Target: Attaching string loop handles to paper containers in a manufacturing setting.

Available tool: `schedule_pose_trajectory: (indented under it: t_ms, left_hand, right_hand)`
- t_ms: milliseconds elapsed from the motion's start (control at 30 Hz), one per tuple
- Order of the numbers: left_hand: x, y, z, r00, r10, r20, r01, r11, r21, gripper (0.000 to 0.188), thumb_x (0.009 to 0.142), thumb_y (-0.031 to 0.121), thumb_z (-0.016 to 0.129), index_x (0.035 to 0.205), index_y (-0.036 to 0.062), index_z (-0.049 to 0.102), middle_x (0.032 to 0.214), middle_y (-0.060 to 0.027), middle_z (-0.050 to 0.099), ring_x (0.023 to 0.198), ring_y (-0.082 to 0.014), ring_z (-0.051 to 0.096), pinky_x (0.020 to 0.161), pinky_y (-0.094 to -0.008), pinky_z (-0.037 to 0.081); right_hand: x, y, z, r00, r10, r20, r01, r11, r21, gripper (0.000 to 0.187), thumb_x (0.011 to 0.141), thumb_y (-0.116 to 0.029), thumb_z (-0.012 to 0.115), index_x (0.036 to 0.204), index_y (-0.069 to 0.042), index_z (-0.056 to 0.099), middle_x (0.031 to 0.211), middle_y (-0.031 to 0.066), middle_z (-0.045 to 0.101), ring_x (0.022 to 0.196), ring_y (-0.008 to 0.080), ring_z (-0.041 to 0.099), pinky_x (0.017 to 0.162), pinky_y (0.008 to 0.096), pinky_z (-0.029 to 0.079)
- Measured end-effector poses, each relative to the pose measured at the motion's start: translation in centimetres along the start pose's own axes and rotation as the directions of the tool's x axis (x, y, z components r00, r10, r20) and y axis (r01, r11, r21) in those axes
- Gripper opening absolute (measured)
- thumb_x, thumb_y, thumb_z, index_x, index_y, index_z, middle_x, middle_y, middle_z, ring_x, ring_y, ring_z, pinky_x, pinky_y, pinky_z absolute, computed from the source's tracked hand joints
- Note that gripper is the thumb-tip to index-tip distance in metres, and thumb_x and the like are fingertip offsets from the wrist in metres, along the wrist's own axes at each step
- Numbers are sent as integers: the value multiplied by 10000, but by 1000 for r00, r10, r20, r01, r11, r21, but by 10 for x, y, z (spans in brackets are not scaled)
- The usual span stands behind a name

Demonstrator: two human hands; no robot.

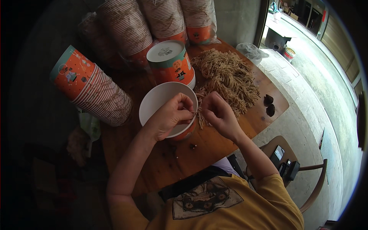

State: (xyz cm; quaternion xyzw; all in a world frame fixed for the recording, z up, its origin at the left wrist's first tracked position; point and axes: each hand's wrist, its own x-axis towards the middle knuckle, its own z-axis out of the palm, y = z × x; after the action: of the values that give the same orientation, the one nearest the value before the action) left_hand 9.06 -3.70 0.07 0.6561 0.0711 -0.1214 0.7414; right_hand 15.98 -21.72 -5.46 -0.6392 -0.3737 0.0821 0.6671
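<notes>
An upright paper bucket (pixel 150 100), white inside and orange outside, stands on the wooden table in front of me. Over its right rim, my left hand (pixel 168 114) is closed in a pinch on the end of a thin tan cord (pixel 197 111). Just right of the rim, my right hand (pixel 222 117) is closed too, its fingers curled and pressed together on the same cord. Pinkish strands hang down beside the bucket below it. Behind the right hand lies a large heap of tan cords (pixel 232 76). How the cord meets the bucket wall is hidden by my fingers.
An upside-down orange and green bucket stack (pixel 168 67) stands behind. A tilted stack (pixel 97 90) leans at the left; several plastic-wrapped stacks (pixel 126 28) line the back. Two dark lumps (pixel 269 105) lie by the table's right edge. A chair (pixel 285 153) holds a phone (pixel 279 153).
</notes>
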Motion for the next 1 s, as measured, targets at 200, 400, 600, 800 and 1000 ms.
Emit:
schedule_pose_trajectory:
  t_ms: [200,400,600,800,1000]
  left_hand:
    - [2,-2,2,983,185,-10,-178,958,225,260,819,-30,610,1000,79,458,917,-1,508,835,-68,523,743,-210,467]
    - [5,0,1,938,344,49,-324,814,482,270,817,-30,592,1019,66,440,914,-12,492,824,-89,527,760,-234,470]
    - [3,0,-5,844,536,32,-406,600,689,199,824,-35,545,995,31,467,898,-53,514,805,-145,555,764,-274,471]
    - [-17,0,8,806,589,-56,-292,478,828,211,842,3,585,1052,26,589,842,-42,524,730,-117,527,669,-253,454]
    - [-9,-12,11,794,604,-66,-304,489,818,118,855,38,580,970,15,565,900,-132,590,822,-309,605,708,-389,483]
  right_hand:
    - [1,-16,2,993,113,39,-104,976,-191,134,835,-118,631,909,-39,552,682,37,515,564,120,500,547,252,427]
    - [4,-24,3,991,-124,52,134,899,-416,141,822,-135,650,907,-53,573,739,119,600,652,272,617,601,348,492]
    - [8,-18,9,993,-116,11,110,900,-421,147,805,-142,676,889,-51,596,629,87,542,549,168,538,534,299,438]
    - [9,-18,9,996,-92,5,85,905,-416,149,805,-144,674,880,-48,589,601,74,504,523,151,493,513,290,414]
    - [10,-18,11,996,-94,-2,85,905,-417,166,802,-152,679,895,-50,586,588,73,489,515,150,483,502,295,407]
